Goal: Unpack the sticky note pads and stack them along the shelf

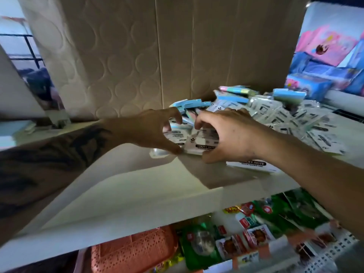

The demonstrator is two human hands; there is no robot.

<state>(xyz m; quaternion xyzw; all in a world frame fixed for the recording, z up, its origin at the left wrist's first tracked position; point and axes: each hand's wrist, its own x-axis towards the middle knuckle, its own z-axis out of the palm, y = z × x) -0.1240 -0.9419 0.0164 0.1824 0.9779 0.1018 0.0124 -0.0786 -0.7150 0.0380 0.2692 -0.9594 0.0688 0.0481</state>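
Observation:
On the white shelf (126, 194) my left hand (149, 131) and my right hand (226, 134) both grip one small stack of wrapped sticky note packs (194, 139), each from its own side, with curled fingers and thumbs. Another pack labelled "STICKY NOTE" (254, 166) lies flat just under my right wrist. Behind and to the right spreads a loose pile of wrapped packs (307, 123). Blue and pastel unwrapped pads (236, 93) lie on top of the pile at the back.
A tall cardboard sheet (157, 56) stands behind the shelf. Blue and pink boxes (325, 62) sit at the right rear. Below the shelf edge are an orange plastic basket (136, 251) and green and red snack packets (256, 223).

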